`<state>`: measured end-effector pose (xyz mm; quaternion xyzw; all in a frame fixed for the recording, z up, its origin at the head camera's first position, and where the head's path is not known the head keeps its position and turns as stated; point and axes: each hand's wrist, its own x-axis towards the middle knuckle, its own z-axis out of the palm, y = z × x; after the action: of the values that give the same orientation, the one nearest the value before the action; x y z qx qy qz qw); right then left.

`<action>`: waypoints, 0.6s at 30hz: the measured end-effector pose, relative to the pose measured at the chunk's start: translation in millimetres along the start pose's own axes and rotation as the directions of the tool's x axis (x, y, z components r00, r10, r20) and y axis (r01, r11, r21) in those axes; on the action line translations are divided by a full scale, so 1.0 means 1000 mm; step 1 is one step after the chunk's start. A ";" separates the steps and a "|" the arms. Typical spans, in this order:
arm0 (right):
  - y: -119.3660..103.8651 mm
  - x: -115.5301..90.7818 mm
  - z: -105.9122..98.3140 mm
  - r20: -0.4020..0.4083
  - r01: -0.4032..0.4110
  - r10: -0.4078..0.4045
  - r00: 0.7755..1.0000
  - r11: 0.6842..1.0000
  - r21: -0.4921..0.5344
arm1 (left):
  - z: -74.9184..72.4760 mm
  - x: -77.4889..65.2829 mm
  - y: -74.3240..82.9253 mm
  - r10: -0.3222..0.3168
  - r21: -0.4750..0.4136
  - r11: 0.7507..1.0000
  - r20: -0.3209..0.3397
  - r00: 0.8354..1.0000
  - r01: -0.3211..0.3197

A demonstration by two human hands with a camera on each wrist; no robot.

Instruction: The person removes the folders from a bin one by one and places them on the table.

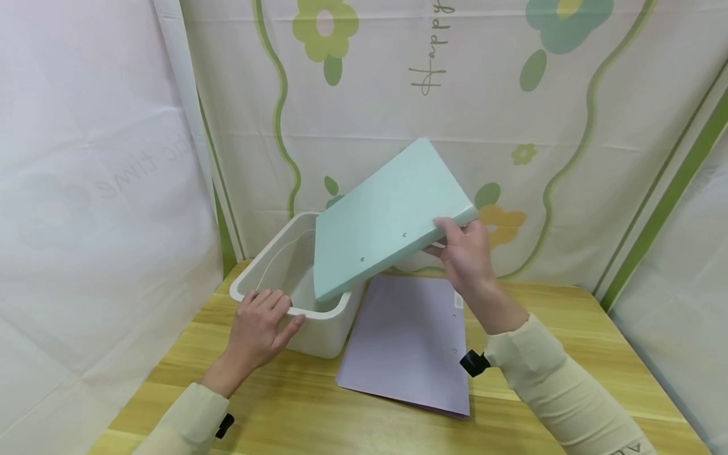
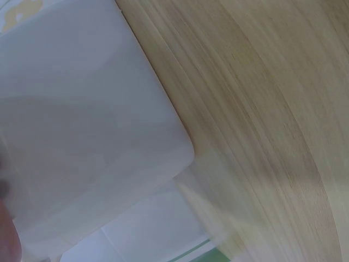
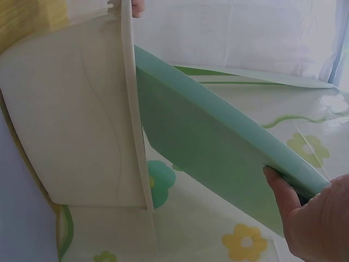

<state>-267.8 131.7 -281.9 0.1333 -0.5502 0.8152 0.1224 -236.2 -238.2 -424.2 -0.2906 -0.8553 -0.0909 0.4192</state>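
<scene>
A mint-green ring binder [image 1: 387,208] slants over the white plastic bin [image 1: 330,335], its lower end dipping inside the rim. My right hand [image 1: 467,256] grips the binder by its spine near the upper right end, thumb on the near cover. In the right wrist view the binder [image 3: 218,147] passes behind the bin's rim, with the right hand [image 3: 319,221] at its other end. My left hand [image 1: 258,328] holds the bin's near rim, fingers curled over it. The left wrist view shows the bin's outer wall [image 2: 92,109] up close and a bit of the left hand [image 2: 8,240].
A purple folder [image 1: 409,341] lies flat on the wooden table [image 1: 284,411], right beside the bin. Behind the table hangs a white curtain [image 1: 364,107] with flowers, and white sheets close in both sides.
</scene>
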 end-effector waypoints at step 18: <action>-0.014 0.004 -0.007 -0.019 0.006 -0.005 1.000 0.999 0.041 | -0.001 0.000 -0.003 -0.002 -0.007 1.000 0.004 1.000 0.002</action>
<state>-267.2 143.2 -270.6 0.1297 -0.5319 0.8272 0.1269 -236.7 -241.1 -423.4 -0.2915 -0.8562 -0.0937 0.4162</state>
